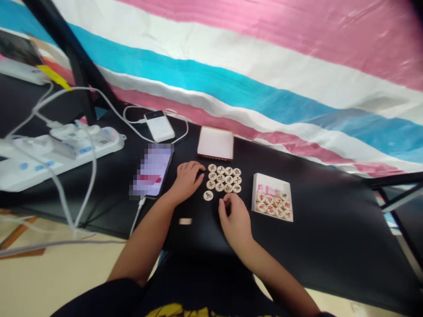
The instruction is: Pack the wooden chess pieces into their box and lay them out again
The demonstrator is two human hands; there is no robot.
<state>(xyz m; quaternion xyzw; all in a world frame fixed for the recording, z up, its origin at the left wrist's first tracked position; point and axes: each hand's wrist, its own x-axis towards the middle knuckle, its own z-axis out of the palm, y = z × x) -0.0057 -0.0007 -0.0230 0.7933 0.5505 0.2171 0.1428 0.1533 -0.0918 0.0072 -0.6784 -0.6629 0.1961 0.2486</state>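
Note:
Round wooden Chinese chess pieces with black characters point(224, 179) lie in a tight cluster on the black table point(317, 229). A single piece point(208, 195) sits apart at the cluster's lower left. My left hand point(187, 180) rests curled against the cluster's left side. My right hand point(235, 220) lies just below the cluster, with its fingertips pinched together. Whether either hand holds a piece is hidden by the fingers. A shallow white box point(272, 197) of red-character pieces stands to the right of my right hand.
A phone with a blurred screen point(152, 169) is charging left of my left hand. Behind are a white power bank point(159, 126) and a flat red-edged case point(216, 143). A small wooden block point(185, 221) lies near my left forearm. Cables run from a power strip point(76, 145) at left.

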